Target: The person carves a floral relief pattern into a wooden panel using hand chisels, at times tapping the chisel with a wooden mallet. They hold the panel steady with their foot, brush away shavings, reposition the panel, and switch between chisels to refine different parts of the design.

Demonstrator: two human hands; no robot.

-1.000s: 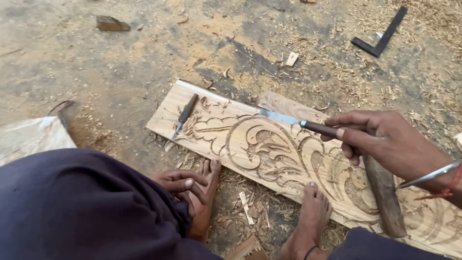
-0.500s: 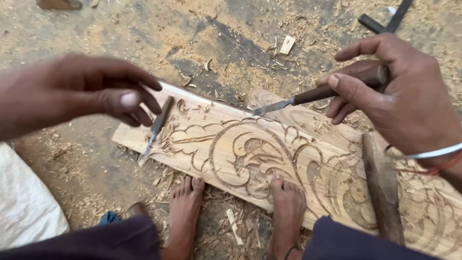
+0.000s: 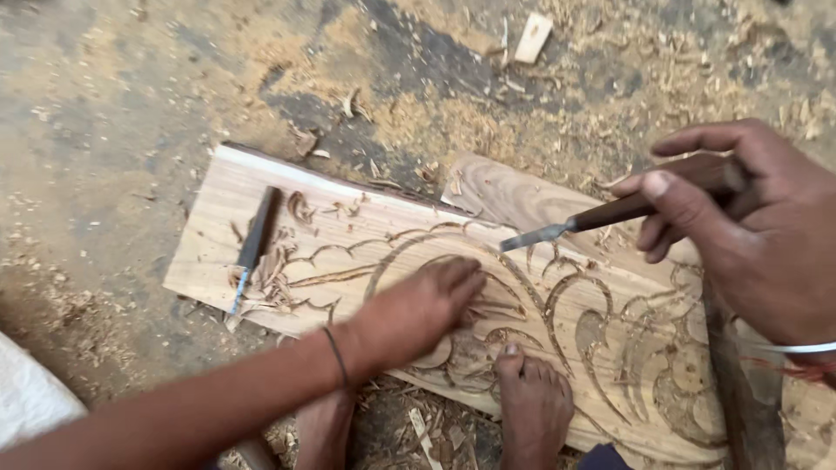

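Observation:
A long pale wooden board (image 3: 218, 196) carved with scrolling leaf patterns lies on the ground. My left hand (image 3: 416, 312) rests flat on the carving near its middle, fingers together, holding nothing. My right hand (image 3: 756, 228) hovers above the board's right part, gripping a chisel (image 3: 601, 218) by its dark wooden handle, the metal blade pointing left just above the wood. A second chisel (image 3: 252, 248) lies loose on the board's left end among curled shavings. My bare foot (image 3: 533, 402) presses the board's near edge.
Sawdust and wood chips cover the dirt ground. A small wood offcut (image 3: 532, 37) lies at the top. A dark wooden mallet handle (image 3: 740, 392) lies across the board at right. A white sack corner (image 3: 26, 400) shows at lower left.
My left hand has come down from above the loose chisel onto the middle of the carving. My right hand with its chisel has stayed raised over the right side.

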